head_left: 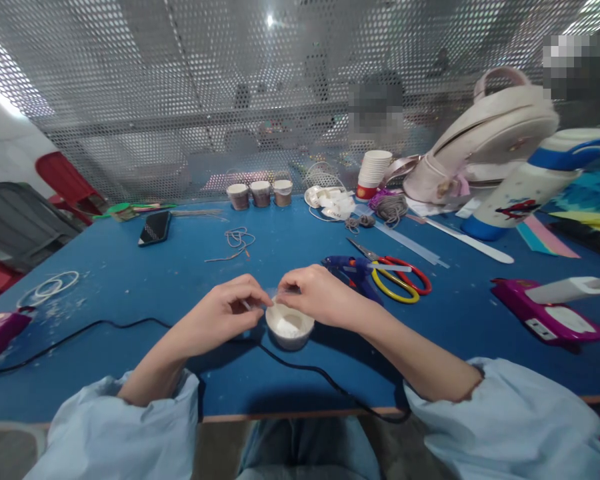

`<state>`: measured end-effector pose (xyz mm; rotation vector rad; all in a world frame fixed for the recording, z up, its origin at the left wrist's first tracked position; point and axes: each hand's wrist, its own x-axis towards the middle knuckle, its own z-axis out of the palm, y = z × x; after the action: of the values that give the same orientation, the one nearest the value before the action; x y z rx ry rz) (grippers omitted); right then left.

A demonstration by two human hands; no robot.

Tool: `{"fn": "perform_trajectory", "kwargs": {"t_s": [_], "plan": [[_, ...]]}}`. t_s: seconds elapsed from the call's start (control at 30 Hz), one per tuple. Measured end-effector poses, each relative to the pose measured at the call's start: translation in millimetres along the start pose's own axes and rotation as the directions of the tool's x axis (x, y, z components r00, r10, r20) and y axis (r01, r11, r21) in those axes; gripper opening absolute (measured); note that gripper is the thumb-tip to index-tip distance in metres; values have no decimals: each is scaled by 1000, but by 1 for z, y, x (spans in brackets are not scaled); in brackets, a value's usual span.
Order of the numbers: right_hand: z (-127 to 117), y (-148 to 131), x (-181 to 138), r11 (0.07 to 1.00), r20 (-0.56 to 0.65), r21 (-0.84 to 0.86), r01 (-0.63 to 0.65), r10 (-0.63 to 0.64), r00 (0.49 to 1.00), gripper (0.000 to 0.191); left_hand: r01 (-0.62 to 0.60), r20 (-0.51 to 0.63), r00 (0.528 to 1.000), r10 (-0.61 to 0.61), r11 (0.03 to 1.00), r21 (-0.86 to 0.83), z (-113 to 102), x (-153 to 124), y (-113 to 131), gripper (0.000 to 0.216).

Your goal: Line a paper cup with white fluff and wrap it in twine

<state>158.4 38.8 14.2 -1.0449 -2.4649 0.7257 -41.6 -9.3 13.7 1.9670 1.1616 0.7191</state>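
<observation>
A small paper cup (291, 341) with a greyish outside and white stuff inside stands on the blue table before me. At its far left rim, my left hand (223, 315) is closed, thumb and fingertips pinched together. My right hand (323, 295) reaches over the back of the rim, its fingers also pinched. A small pale bit shows between the two sets of fingertips, too small to name. Just beyond my right wrist lie a blue glue gun (353, 268) and scissors (405, 280) with red and yellow handles.
Three small cups (260, 195) line the back edge. Grey yarn (391, 209), a stack of paper cups (373, 175), a pale backpack (500, 143) and a bottle (530, 187) crowd the back right. A black cable (310, 368) runs beneath my hands. A phone (155, 228) lies left.
</observation>
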Motion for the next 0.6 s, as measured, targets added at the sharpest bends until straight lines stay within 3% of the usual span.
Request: {"fn": "perform_trajectory", "kwargs": {"t_s": [0.37, 0.6], "plan": [[-4, 0, -4, 991, 74, -111, 73, -65, 995, 15, 27, 29, 999, -27, 1000, -6, 3, 1, 0, 17], [-13, 0, -9, 998, 75, 18, 56, -57, 996, 12, 34, 34, 999, -34, 999, -1, 3, 1, 3, 17]]}}
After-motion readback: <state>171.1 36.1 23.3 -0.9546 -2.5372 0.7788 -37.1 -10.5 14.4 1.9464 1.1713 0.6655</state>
